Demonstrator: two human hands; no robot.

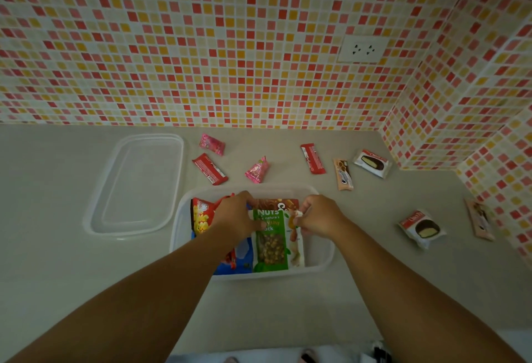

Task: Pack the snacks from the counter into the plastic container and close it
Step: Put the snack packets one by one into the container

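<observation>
The clear plastic container (318, 266) sits on the counter in front of me, open. Inside lie a green nuts bag (272, 247), a red snack bag (201, 215), a brown packet (276, 204) and a blue packet (230, 267). My left hand (239, 214) presses on the upper left of the nuts bag. My right hand (319, 214) pinches a white-and-orange packet (296, 244) lying beside the nuts bag. The container's clear lid (135, 187) rests flat on the counter to the left.
Loose snacks lie on the counter behind and to the right: two pink candies (212, 144) (257, 170), two red bars (209, 168) (313, 158), a beige bar (343, 174), two white choco pies (372, 162) (421, 228), a pale bar (480, 219). Tiled walls stand behind and right.
</observation>
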